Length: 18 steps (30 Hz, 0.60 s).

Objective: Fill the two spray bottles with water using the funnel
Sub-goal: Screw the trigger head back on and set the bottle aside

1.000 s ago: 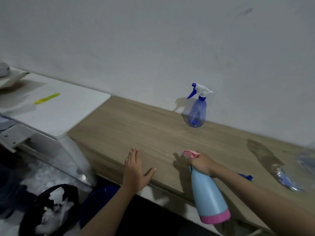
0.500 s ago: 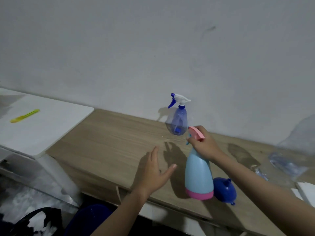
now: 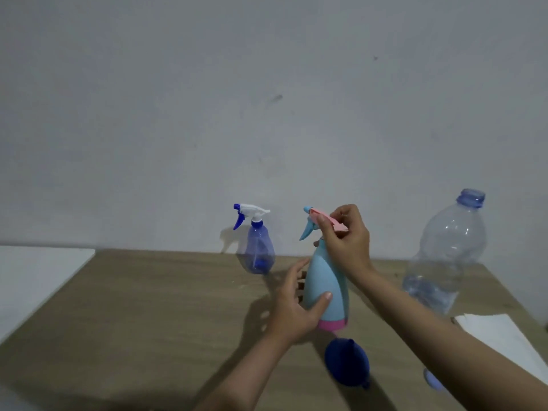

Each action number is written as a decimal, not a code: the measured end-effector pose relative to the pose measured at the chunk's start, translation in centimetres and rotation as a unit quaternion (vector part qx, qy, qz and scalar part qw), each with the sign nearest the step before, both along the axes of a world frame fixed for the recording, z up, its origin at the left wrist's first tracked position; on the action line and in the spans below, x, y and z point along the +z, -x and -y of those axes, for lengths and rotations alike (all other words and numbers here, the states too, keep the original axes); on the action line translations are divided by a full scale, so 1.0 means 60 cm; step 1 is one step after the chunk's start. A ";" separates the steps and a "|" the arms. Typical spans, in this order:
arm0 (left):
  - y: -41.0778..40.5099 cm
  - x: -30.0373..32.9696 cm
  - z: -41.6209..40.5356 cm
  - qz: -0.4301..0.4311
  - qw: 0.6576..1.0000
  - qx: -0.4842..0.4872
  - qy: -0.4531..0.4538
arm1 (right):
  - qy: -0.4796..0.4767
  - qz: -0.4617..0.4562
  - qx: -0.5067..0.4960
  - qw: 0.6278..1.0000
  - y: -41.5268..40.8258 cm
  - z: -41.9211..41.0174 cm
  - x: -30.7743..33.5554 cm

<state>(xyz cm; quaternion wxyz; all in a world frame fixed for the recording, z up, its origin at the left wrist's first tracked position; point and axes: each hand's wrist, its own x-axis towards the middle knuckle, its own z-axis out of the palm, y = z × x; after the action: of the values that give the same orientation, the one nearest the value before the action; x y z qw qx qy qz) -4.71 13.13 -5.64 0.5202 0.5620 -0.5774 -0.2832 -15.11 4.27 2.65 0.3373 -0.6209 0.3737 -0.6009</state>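
Note:
A light blue spray bottle (image 3: 324, 280) with a pink base and pink spray head stands upright on the wooden table (image 3: 154, 315). My left hand (image 3: 292, 307) grips its body, thumb across the front. My right hand (image 3: 345, 241) grips the pink spray head at the top. A clear blue spray bottle (image 3: 257, 250) with a white and blue trigger stands by the wall, to the left. A dark blue funnel (image 3: 347, 363) lies on its side just in front of the light blue bottle. A large clear plastic water bottle (image 3: 441, 256) stands open at the right, with a little water in it.
A white sheet of paper (image 3: 504, 339) lies at the table's right edge, under my right forearm. A small blue cap (image 3: 433, 384) lies near it. A white surface (image 3: 35, 277) adjoins the table on the left. A plain wall stands behind.
The light blue bottle now stands on the table. My left hand has come over and taken hold of its body. My right hand has shifted up onto the spray head. The view has tilted up.

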 end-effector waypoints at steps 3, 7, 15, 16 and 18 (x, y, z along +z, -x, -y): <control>0.008 -0.008 0.029 0.004 1.000 0.020 -0.015 | 0.047 -0.053 -0.027 0.997 0.016 0.025 -0.012; 0.009 -0.013 0.063 0.070 0.995 0.051 -0.056 | 0.030 -0.132 -0.018 0.991 0.032 0.066 -0.022; -0.008 -0.054 0.185 0.197 0.965 0.132 -0.116 | -0.025 -0.235 0.022 0.971 0.016 0.158 -0.055; -0.009 -0.061 0.200 0.204 0.962 0.136 -0.122 | -0.030 -0.239 0.023 0.970 0.014 0.170 -0.061; -0.009 -0.070 0.227 0.207 0.960 0.141 -0.127 | -0.045 -0.247 0.022 0.968 0.011 0.195 -0.070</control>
<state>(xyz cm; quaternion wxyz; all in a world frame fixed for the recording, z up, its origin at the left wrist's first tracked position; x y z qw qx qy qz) -4.18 -0.47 -9.83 0.3481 0.7454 -0.5467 -0.1560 -15.77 -7.40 -1.53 0.2752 -0.7423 0.4580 -0.4043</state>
